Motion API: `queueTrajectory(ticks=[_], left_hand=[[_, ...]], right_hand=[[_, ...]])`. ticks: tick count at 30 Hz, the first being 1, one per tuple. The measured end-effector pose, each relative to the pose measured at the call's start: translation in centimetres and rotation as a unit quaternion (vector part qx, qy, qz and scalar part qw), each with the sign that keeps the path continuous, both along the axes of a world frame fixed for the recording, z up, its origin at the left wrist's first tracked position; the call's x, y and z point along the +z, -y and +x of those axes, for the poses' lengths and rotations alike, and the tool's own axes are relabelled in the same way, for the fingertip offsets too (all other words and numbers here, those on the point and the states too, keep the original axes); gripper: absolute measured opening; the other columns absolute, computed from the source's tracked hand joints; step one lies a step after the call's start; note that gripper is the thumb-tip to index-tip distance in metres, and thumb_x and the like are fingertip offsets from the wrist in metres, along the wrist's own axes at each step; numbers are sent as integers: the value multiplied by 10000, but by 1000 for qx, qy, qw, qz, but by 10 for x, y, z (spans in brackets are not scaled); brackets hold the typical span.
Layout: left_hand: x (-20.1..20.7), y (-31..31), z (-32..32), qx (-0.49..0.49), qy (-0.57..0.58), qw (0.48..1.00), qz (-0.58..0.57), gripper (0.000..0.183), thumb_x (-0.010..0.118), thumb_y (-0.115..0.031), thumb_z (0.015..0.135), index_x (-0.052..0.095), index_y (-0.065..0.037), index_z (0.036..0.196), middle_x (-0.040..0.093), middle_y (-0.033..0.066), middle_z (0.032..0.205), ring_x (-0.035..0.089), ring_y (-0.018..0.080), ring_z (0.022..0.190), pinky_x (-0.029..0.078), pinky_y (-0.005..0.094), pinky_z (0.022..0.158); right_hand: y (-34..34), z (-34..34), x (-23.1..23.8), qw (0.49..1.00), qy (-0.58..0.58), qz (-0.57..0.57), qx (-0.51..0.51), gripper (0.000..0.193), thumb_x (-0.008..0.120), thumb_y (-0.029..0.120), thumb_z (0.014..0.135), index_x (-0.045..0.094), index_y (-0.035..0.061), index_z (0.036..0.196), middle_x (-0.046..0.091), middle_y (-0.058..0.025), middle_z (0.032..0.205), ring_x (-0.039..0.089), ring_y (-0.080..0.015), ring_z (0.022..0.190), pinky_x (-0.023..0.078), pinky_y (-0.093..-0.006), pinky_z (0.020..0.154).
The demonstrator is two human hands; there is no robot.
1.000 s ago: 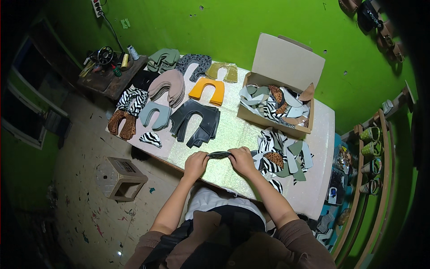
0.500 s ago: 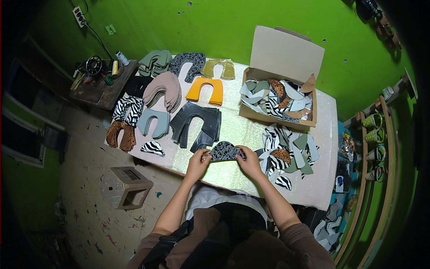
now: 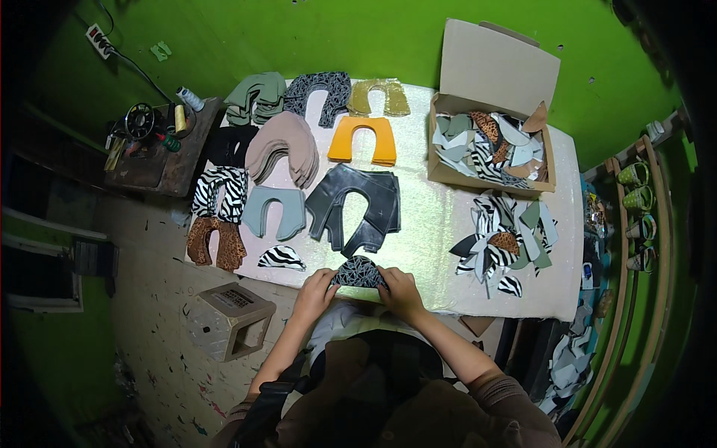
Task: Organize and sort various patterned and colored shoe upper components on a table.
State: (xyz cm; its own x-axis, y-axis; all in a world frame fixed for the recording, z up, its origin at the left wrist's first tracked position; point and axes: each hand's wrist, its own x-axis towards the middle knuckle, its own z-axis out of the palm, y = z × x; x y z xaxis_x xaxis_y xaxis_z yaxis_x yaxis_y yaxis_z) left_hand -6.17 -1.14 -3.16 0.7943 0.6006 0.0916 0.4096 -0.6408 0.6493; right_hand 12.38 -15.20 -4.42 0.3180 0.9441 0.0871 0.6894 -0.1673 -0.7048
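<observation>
At the front edge of the table, a half-moon stack of black-and-grey patterned pieces (image 3: 358,272) is held level between my two hands. My left hand (image 3: 317,292) grips its left end, and the fingers of my right hand (image 3: 399,290) close round the right end. A zebra-print half-moon piece (image 3: 282,257) lies just left of my left hand. Beyond my hands rests a stack of black arch-shaped pieces (image 3: 355,205). Whether the held stack touches the table is hard to tell.
Stacks of arch-shaped cutouts, including orange (image 3: 363,140), pink (image 3: 281,149) and grey-blue (image 3: 275,211), cover the table's left half. An open cardboard box (image 3: 485,173) of offcuts stands at the back right, a loose scrap pile (image 3: 504,243) before it. A stool (image 3: 233,321) stands on the floor.
Both hands have shifted left with the patterned stack, closer to the zebra-print half-moon and the table's front edge. The whole view has also shifted. My grip stays on both ends.
</observation>
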Motion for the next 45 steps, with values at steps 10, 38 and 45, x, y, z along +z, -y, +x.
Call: queueTrajectory(ticks=[10, 38, 45], left_hand=[[-1, -31, -38, -91, -28, 994, 49, 306, 640, -148, 784, 567, -30, 1057, 566, 110, 1002, 556, 293, 922, 443, 374, 797], [30, -154, 91, -47, -137, 983, 114, 559, 637, -203, 780, 413, -36, 1264, 515, 213, 1132, 513, 362, 1042, 419, 421, 891], [33, -150, 92, -40, -49, 997, 36, 514, 613, -97, 785, 424, -35, 1259, 531, 206, 1042, 542, 372, 954, 459, 418, 827]], right_hand=[[-19, -36, 8, 998, 51, -28, -22, 421, 626, 115, 741, 537, 49, 1148, 545, -89, 944, 527, -254, 897, 378, -368, 756], [-103, 28, 26, 914, -200, 54, -349, 199, 563, 119, 862, 545, -15, 1009, 573, -47, 757, 516, -99, 680, 436, -252, 631], [-114, 62, 31, 915, -169, 58, -363, 243, 521, 168, 877, 567, 14, 1059, 632, -143, 762, 611, -236, 667, 464, -332, 641]])
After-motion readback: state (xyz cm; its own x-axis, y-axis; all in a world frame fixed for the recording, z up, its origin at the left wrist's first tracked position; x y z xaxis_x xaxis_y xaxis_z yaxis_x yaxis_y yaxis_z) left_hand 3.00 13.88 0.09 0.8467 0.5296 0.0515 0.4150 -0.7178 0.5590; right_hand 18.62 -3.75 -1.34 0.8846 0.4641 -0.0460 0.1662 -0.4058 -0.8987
